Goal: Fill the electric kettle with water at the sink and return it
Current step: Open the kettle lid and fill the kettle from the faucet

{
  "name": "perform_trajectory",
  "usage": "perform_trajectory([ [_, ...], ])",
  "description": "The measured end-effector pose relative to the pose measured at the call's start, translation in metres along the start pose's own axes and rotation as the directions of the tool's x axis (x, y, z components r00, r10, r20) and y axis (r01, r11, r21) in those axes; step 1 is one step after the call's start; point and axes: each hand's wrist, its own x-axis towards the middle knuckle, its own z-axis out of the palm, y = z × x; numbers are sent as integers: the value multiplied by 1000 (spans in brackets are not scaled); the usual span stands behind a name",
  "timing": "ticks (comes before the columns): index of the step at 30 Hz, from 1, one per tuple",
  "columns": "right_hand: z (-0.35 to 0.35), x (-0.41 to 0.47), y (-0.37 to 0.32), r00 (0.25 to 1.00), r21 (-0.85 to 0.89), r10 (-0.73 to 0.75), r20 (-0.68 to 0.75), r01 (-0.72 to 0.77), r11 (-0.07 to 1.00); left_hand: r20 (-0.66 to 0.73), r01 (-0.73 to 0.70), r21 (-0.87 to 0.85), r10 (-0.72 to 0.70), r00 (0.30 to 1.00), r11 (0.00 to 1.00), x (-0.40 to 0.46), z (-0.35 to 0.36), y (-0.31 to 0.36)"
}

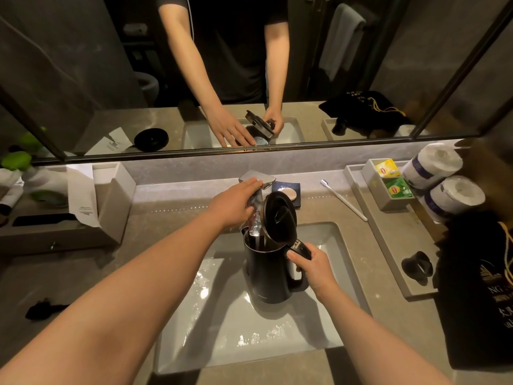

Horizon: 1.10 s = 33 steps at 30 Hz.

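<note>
A black electric kettle (266, 270) stands upright over the white sink basin (327, 323), its round lid (280, 216) hinged open. My right hand (312, 266) grips the kettle's handle. The chrome faucet (256, 180) rises behind the basin, and my left hand (234, 202) rests on it with the fingers laid over its lever. A thin stream of water (258, 237) runs from the spout down into the kettle's open mouth. Water splashes glisten on the basin floor.
A soap dish (287, 193) and a white toothbrush (344, 200) lie behind the basin. At right, a grey tray (388, 232) holds tea bags, two paper rolls (444, 190) and a black bag (477, 295). At left sit a grey box (111, 207) and a black plug (44, 308).
</note>
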Motion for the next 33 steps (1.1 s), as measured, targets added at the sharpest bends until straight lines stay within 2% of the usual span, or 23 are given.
perform_trajectory([
  [33,4,0,-2,999,39,1,-33,1,999,-12,18,-29,-19,1000,999,1,4,2],
])
